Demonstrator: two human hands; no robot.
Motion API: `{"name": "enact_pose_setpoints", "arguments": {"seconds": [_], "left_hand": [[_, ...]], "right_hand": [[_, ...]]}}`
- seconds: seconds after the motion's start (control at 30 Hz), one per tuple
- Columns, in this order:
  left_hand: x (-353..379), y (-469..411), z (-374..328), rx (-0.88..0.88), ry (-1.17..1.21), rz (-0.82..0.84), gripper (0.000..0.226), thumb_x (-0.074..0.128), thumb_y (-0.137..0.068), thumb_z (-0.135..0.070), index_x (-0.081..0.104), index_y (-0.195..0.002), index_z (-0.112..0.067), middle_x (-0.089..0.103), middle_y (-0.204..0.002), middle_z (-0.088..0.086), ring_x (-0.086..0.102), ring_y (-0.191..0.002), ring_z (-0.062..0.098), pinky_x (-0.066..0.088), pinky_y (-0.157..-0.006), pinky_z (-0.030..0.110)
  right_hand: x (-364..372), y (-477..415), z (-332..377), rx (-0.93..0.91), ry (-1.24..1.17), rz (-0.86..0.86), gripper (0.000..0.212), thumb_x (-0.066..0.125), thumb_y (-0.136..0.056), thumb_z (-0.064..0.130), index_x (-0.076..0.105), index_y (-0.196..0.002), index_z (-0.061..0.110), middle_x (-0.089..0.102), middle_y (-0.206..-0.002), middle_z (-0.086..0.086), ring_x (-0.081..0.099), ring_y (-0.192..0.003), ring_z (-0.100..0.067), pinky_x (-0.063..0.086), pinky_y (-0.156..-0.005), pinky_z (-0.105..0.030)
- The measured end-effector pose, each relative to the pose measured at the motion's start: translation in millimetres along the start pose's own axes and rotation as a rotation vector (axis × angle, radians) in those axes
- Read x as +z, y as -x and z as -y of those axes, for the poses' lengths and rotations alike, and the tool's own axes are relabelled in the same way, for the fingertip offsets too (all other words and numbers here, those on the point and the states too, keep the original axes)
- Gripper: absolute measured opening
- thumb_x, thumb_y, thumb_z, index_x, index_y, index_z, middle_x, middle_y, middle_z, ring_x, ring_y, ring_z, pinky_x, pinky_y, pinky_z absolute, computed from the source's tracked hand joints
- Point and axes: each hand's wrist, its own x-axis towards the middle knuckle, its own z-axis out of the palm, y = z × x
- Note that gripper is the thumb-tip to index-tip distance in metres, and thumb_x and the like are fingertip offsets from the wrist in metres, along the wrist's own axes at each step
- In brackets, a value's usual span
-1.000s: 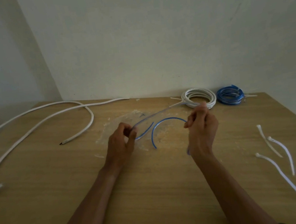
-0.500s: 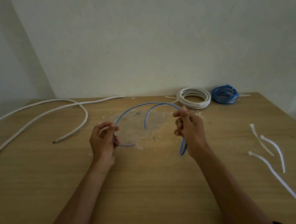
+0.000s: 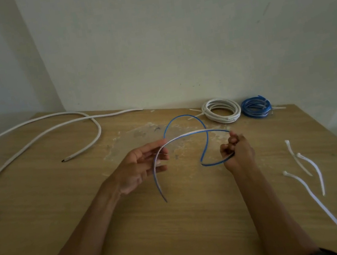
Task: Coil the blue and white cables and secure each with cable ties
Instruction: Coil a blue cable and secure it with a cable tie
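A loose blue cable (image 3: 208, 141) arcs above the wooden table (image 3: 179, 231) in a wide loop between my hands. My right hand (image 3: 236, 153) grips two strands of it in a curled fist. My left hand (image 3: 138, 168) is spread with fairly straight fingers, and one strand runs past its fingertips and hangs down to a free end near the table. A long loose white cable (image 3: 94, 128) lies across the table's left side. At the back, a coiled white cable (image 3: 221, 110) and a coiled blue cable (image 3: 256, 107) sit side by side.
Three white cable ties (image 3: 310, 193) lie loose on the table to the right of my right arm. A pale scuffed patch marks the table's middle. A wall stands close behind the table, and the front edge is near my elbows.
My left hand has gone from pinching the blue cable to spread fingers. The cable's loop has widened and its free end now hangs down by my left hand.
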Motion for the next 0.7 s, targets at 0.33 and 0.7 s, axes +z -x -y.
{"name": "enact_pose_setpoints", "arguments": {"seconds": [0.33, 0.7], "left_hand": [[35, 0, 11, 0.715, -0.948, -0.150, 0.008, 0.057, -0.091, -0.009, 0.061, -0.085, -0.009, 0.066, -0.089, -0.003, 0.064, -0.089, 0.019, 0.050, -0.084, 0.038], [22, -9, -5, 0.143, 0.347, -0.292, 0.048, 0.034, -0.103, -0.052, 0.046, -0.070, -0.019, 0.025, -0.044, -0.005, 0.026, -0.037, 0.011, 0.052, -0.058, 0.031]], "right_hand": [[8, 4, -11, -0.053, 0.211, 0.035, 0.020, 0.047, -0.098, 0.008, 0.067, -0.091, 0.006, 0.041, -0.060, 0.001, 0.031, -0.035, -0.008, 0.031, -0.038, -0.020], [6, 2, -7, 0.139, 0.012, 0.099, 0.031, 0.036, -0.101, 0.010, 0.060, -0.113, -0.005, 0.043, -0.053, 0.003, 0.026, -0.035, -0.006, 0.031, -0.038, -0.018]]}}
